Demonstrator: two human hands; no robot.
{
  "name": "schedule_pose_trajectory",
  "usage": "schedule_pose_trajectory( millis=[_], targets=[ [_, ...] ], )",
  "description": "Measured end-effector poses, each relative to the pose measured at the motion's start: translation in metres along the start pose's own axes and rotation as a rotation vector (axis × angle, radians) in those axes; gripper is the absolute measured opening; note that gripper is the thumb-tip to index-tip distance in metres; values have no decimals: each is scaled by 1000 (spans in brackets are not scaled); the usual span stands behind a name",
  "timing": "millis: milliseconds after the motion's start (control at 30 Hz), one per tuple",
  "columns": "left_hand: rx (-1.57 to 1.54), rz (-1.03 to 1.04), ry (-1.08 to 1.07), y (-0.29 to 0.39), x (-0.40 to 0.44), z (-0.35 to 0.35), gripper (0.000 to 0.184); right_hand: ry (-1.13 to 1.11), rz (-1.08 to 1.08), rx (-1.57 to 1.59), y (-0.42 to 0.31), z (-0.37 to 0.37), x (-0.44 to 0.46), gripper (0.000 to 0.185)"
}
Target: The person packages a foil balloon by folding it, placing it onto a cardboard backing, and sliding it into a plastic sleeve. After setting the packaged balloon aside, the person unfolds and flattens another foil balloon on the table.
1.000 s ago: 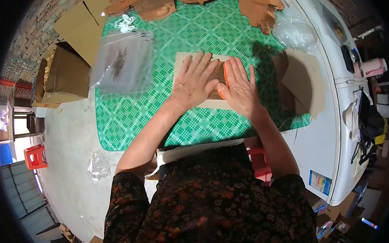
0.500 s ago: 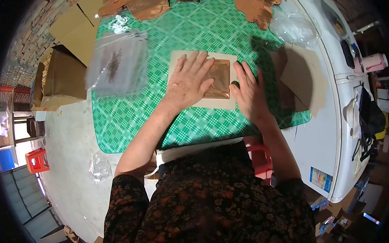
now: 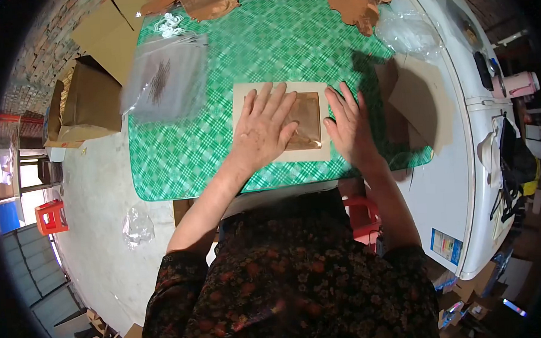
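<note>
A flat, shiny copper-brown folded piece (image 3: 306, 122) lies on a beige cardboard sheet (image 3: 300, 157) on the green checked tablecloth. My left hand (image 3: 261, 127) rests flat over the left part of the brown piece and the board, fingers spread, hiding what is beneath. At the board's right edge, my right hand (image 3: 350, 126) lies with its fingers stretched out and thumb toward the brown piece. Neither hand grips anything.
A stack of clear plastic bags (image 3: 164, 80) lies at the table's left, white string (image 3: 169, 25) behind it. Brown material (image 3: 360, 5) is heaped at the far edge. Cardboard sheets (image 3: 421, 102) lie at right beside a white fridge (image 3: 452, 191). An open carton (image 3: 89, 101) stands left.
The board and brown piece sit slightly nearer to me in view, and both hands have shifted a little with them. My right fingers are somewhat more spread. The left hand stays flat.
</note>
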State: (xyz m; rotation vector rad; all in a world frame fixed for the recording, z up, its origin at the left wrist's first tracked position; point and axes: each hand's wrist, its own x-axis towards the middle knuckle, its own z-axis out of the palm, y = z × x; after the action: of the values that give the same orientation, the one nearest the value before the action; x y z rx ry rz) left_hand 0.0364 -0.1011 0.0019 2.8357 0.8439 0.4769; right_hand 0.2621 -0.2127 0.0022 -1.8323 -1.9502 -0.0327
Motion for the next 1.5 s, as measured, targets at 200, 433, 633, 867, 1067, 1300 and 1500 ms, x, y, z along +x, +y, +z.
schedule_pose_trajectory(
  millis=[200,433,633,867,1067,1300,1500],
  targets=[
    [-5,-42,6,21,-27,-1,62,-52,-68,-10,-42,-27,-40,71],
    [-3,-38,8,20,-28,1,62,-104,-62,-33,-65,-7,-31,85],
    [-15,-48,14,21,-27,-1,62,-112,46,-75,-61,-10,-40,79],
    [18,-73,-17,25,-33,0,63,-138,142,198,-69,-21,-135,36],
    [9,-144,-61,47,-53,1,66,-232,776,1140,-112,10,-142,28],
    [-22,-201,-71,57,-64,2,66,-28,709,1148,-133,35,-121,24],
    [-123,-213,-28,53,-66,7,60,174,635,1481,-150,31,-79,54]
  ],
)
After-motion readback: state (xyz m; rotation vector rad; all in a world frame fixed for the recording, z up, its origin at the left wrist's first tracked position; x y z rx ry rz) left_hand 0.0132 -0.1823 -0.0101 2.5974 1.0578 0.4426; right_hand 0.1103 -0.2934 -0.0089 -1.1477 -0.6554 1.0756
